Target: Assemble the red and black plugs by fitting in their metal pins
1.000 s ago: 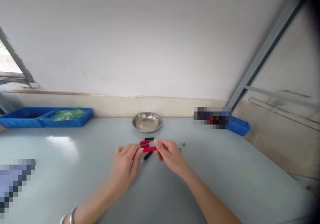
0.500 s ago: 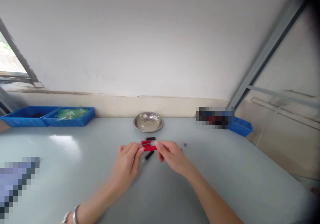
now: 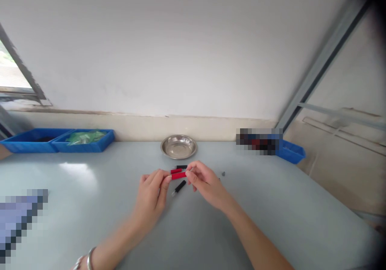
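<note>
1. Pale wall at the back, grey-blue surface below: I watch both through the head camera.
2. Just above the surface, between the hands, is a red rod. My left hand pinches one end; my right hand holds the other with a light thumb-and-finger grip.
3. Over the last half second, the right fingers have lifted and loosened, and the rod has risen slightly. I judge this a shift of grip, with work on the rod unfinished.
4. Just beyond it lie a second red rod and a black rod; nearer me, a clear-tipped black rod lies slantwise.
5. Farther out I see a small grey piece, a steel dish and a blue tray holding green plastic.
6. I can read no brand, label or writing; blocky patches conceal two areas.
</note>
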{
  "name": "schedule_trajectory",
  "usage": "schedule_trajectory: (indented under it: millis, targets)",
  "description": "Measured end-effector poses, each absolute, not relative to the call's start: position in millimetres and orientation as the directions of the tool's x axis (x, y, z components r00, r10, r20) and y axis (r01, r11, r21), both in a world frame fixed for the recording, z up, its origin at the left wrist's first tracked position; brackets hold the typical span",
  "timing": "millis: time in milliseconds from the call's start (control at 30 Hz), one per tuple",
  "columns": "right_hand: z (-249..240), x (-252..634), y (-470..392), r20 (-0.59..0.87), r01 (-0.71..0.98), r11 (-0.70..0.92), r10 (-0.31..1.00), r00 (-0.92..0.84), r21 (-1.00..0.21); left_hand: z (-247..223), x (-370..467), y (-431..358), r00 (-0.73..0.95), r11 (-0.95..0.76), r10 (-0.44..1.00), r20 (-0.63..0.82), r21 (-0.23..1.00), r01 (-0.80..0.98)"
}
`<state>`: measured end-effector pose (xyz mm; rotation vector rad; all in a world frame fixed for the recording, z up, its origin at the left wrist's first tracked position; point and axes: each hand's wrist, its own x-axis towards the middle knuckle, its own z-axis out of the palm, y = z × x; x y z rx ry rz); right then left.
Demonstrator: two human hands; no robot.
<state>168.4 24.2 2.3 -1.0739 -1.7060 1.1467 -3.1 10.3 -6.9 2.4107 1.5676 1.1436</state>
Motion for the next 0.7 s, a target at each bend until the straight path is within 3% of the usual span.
schedule_trajectory:
  millis: [333, 700]
  targets:
    - [-0.8, 167.3, 26.1, 0.16, 0.295, 0.269, 0.924, -0.347, -0.917, -10.9, -3.9, 11.3, 0.234, -0.51, 0.796, 0.558, 0.411, 0.755]
    - [1.3, 167.3, 25.8, 0.198, 0.258, 0.3, 0.913, -0.356, -0.918, -10.1, -4.1, 12.3, 0.21, -0.496, 0.8, 0.562, 0.421, 0.76]
